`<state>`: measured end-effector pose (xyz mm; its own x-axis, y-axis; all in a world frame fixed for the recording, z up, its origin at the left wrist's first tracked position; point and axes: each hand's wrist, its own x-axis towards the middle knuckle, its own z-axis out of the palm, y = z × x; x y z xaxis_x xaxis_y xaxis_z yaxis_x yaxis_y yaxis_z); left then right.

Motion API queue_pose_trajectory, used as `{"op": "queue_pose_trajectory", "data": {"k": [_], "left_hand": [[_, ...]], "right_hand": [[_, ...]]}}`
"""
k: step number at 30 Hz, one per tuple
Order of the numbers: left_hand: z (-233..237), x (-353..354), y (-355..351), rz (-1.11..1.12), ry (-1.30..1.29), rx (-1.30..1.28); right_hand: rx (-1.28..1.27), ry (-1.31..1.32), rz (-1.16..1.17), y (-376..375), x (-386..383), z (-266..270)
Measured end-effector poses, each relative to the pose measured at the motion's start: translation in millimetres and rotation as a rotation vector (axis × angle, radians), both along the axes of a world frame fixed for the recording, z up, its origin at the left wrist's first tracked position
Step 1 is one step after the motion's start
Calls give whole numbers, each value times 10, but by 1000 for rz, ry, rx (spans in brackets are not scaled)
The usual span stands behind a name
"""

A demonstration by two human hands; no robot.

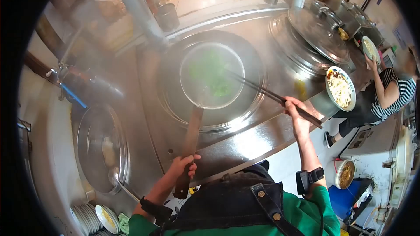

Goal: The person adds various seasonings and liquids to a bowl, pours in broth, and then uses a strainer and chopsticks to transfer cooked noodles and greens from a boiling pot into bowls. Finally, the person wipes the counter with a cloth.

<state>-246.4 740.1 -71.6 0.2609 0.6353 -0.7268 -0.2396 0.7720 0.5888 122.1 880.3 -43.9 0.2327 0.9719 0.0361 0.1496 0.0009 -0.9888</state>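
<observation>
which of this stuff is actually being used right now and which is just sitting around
In use: left hand, strainer, greens, right hand, chopsticks, steaming pot.
Lying about: noodle bowl, far pot lid, left pot lid, stacked plates.

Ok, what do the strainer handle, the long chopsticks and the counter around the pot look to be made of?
Strainer handle: likely wood; flat, matte reddish brown, with no glare.
Long chopsticks: dark and matte, probably wood or bamboo; too blurred to tell which.
Counter: looks like stainless steel; brushed grey with bright reflections.
</observation>
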Motion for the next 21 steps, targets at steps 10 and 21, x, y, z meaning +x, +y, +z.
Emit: {"op": "queue_pose_trajectory", "data": {"k": [10, 21], "left_hand": [[310, 1052, -140, 173, -76, 57], [466, 3169, 595, -149, -22, 267]], "right_hand": [[-24, 311, 109, -142, 553, 73], [355, -391, -208, -253, 2859, 1283]]}}
